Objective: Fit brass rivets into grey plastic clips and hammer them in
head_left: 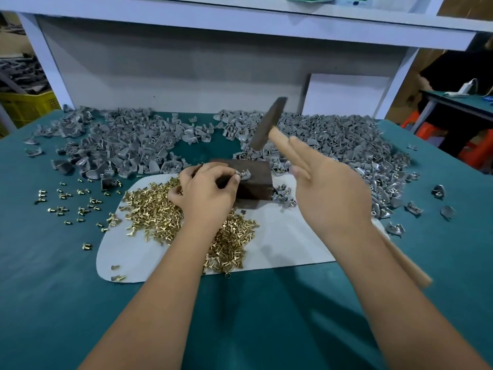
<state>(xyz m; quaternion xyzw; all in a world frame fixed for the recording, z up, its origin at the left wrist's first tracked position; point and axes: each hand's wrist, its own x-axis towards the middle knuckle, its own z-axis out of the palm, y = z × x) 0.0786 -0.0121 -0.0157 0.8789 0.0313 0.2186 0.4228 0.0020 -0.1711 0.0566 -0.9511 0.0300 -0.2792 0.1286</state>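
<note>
we are working at a teal table (53, 263) under a white shelf frame (240, 25), with a white sheet (288, 244) lying in the middle of it. heaps of grey plastic clips are spreading across the far side, one pile (120, 145) at about ten o'clock from the dark block (250, 182) and a bigger pile (333, 140) at about one o'clock, with stray clips trailing off toward three o'clock. brass rivets (160, 209) are lying heaped on the sheet at eight o'clock from the block, partly hidden under our left forearm, and loose ones are dotting the cloth farther out at nine o'clock. our left hand (205, 193) is pinching a single grey clip (244, 174) on top of the block, fingertips curled around it; whether a rivet is sitting in it we cannot tell. our right hand (330, 188) is holding the hammer (269, 124), the first two fingers lying straight along the wooden handle, the rest of the grip hidden behind the palm. the handle is running from five o'clock up to eleven o'clock, its butt end showing past the wrist, blurred. the dark head is crossing it, tilted, its lower end pointing down toward the block from above. a yellow crate (26, 105) is cut off at the left edge.
</note>
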